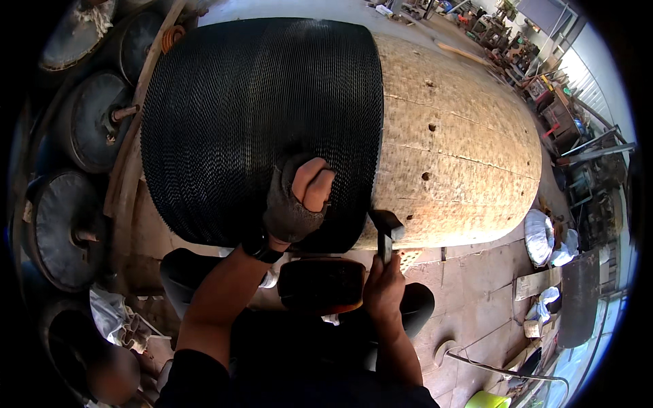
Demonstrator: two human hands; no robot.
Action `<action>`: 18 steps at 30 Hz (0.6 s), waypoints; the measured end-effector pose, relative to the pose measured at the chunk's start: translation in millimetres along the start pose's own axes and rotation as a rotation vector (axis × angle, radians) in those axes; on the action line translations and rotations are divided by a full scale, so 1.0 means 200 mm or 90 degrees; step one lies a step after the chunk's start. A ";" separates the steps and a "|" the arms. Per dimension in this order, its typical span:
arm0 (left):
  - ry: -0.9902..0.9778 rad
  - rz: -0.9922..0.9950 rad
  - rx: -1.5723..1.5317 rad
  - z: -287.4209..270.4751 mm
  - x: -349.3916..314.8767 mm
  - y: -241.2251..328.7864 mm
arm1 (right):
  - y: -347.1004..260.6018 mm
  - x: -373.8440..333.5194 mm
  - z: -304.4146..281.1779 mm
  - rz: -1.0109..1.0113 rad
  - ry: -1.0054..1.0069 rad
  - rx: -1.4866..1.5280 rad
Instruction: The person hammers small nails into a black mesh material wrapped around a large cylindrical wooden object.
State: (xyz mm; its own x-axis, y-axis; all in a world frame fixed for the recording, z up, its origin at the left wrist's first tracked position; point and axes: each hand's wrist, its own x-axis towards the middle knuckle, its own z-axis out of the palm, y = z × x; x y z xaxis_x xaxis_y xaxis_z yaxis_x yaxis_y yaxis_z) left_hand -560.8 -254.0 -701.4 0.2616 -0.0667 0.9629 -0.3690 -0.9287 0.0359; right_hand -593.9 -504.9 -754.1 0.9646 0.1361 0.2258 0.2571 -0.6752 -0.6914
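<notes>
A big wooden drum (469, 143) lies on its side in front of me, its pale right part dotted with small holes. Around its left part runs a black covering with fine toothed ridges (258, 88). My left hand (299, 197), in a dark fingerless glove, is closed against the lower right of this covering; what its fingers hold is hidden. In my right hand (385, 289) is a hammer (386, 228), its head up by the covering's edge at the drum's lower side. Between my knees, below both hands, is a dark container (320, 284) with a brownish rim.
Several large dark wheels or drums with shafts (71, 231) line the left side, beside long wooden beams (132, 163). White bags (539, 236) and boards lie at right on the tiled floor (462, 299). A bent metal rod (503, 370) and a yellow-green object (487, 400) are at lower right.
</notes>
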 end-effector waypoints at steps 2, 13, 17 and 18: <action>0.000 0.001 -0.006 -0.01 0.01 -0.02 | 0.00 -0.06 -0.04 -0.071 0.012 0.066; 0.033 0.038 0.048 -0.05 0.08 0.00 | -0.02 -0.06 -0.01 -0.006 0.006 0.078; 0.004 0.017 0.056 -0.02 0.06 -0.01 | -0.12 -0.15 -0.08 -0.123 0.141 0.312; -0.004 0.010 0.065 -0.02 0.06 -0.01 | -0.13 -0.11 -0.08 -0.247 0.222 0.281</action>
State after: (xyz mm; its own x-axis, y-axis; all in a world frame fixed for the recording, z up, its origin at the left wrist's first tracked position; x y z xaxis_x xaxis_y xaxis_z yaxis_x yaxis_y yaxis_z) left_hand -561.2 -251.3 -689.3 0.2624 -0.0844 0.9613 -0.2799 -0.9600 -0.0079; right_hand -622.6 -502.1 -729.5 0.7413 0.0170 0.6710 0.6520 -0.2556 -0.7139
